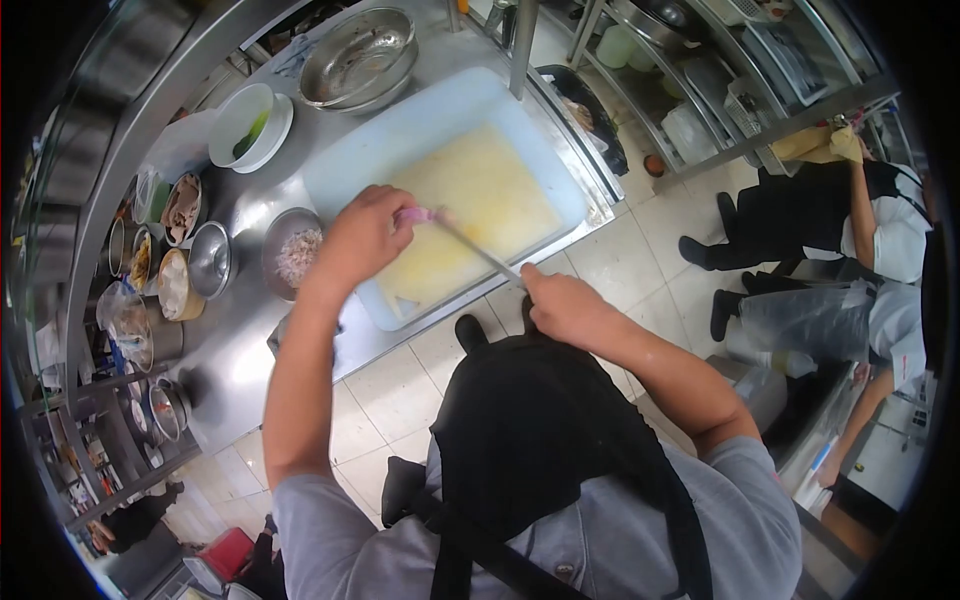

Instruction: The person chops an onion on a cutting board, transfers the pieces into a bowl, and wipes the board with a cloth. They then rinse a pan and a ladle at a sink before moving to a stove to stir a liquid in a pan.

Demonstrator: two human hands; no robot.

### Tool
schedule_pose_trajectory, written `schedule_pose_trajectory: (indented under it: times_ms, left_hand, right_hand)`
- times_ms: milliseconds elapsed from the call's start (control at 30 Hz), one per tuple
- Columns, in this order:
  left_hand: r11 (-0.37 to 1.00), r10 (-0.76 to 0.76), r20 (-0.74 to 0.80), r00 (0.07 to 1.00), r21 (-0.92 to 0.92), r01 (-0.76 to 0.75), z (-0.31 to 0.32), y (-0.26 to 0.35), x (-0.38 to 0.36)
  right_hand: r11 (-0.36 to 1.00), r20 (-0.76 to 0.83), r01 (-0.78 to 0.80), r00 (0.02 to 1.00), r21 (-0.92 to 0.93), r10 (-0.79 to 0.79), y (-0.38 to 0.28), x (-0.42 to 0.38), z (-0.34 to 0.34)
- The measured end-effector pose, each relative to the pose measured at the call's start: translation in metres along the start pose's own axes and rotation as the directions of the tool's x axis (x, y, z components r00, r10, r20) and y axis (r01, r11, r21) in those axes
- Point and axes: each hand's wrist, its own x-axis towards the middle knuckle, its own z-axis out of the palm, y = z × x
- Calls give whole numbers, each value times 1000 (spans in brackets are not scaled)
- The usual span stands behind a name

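Observation:
My left hand (370,235) is closed on a small pink-purple piece of food (414,215), pinched at the fingertips. In my right hand (565,308) is a knife (480,249), gripped by its handle, with its blade slanting toward the pink piece and its tip right by it. Both hands are over a yellowed cutting board (510,185), which lies in a pale blue shallow tub (350,165). A metal bowl (270,240) of chopped pinkish-white bits (299,258) stands beside my left wrist.
Metal bowls (358,60) and a white bowl with something green (240,125) stand at the back of the steel counter (235,350). Food containers (182,210) line its left side. Shelving (700,90) rises at right. People (880,220) stand on the right across the tiled floor (640,260).

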Motion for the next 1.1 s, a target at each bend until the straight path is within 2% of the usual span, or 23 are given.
schedule_pose_trajectory:
  times_ms: [33,67,133,200,267,333,367,433,467,533,667,733,800,833,900,1000,1067,1100]
  left_hand:
    - [997,45,-93,995,66,-38,11,0,-7]
    - [997,40,-97,994,67,-34,28,-1,-12]
    - [947,148,-223,963,312,-73,67,2,-19]
    - [952,132,-258,957,301,-50,90,9,-26]
    - [957,114,-288,951,288,-27,101,14,-32]
    - [987,39,-349,936,159,18,97,23,-37]
    - [987,35,-349,936,157,22,94,22,-37]
    - [995,54,-228,972,89,-34,87,15,-32]
    - [996,53,-231,972,88,-34,87,13,-31]
    - [998,6,-197,980,60,6,87,13,-28]
    - [997,-29,-223,974,63,44,87,21,-26]
    - [990,-132,-220,967,24,140,87,26,-25]
    - [992,-103,-199,975,49,115,88,21,-25]
    - [993,-79,-176,981,75,93,90,17,-25]
    - [993,-58,-192,980,92,77,94,15,-23]
    - [993,-31,-228,973,108,57,98,15,-21]
    - [993,-25,-240,971,106,51,100,17,-20]
    - [995,-18,-260,966,95,44,99,18,-20]
  right_hand:
    - [1000,2,4,1000,-2,-4,4,0,-4]
    - [1000,-4,-23,1000,17,23,7,-1,-8]
    - [998,-1,-49,999,30,49,11,-3,-8]
    - [1000,-77,5,997,11,-5,14,-8,-1]
    - [1000,-88,12,996,-19,-13,15,-11,2]
    - [999,-100,19,995,-43,-23,14,-13,3]
    - [998,-109,23,994,-59,-30,11,-14,0]
    - [997,-116,29,992,-77,-38,11,-13,1]
    - [997,-121,44,991,-61,-51,14,-11,6]
    - [997,-128,55,990,-48,-60,17,-10,9]
    - [999,-35,45,998,-24,-46,17,-7,-5]
    - [1000,-7,24,1000,-9,-24,30,0,-14]
    - [999,-167,49,985,18,-45,65,10,-18]
    - [999,-172,44,984,15,-41,73,11,-28]
    - [961,-368,-273,899,-51,236,82,12,-47]
    - [965,-453,-249,871,-80,187,76,5,-53]
    - [966,-419,-245,888,-79,190,52,-3,-44]
    - [986,-364,-150,924,-70,115,43,-5,-36]
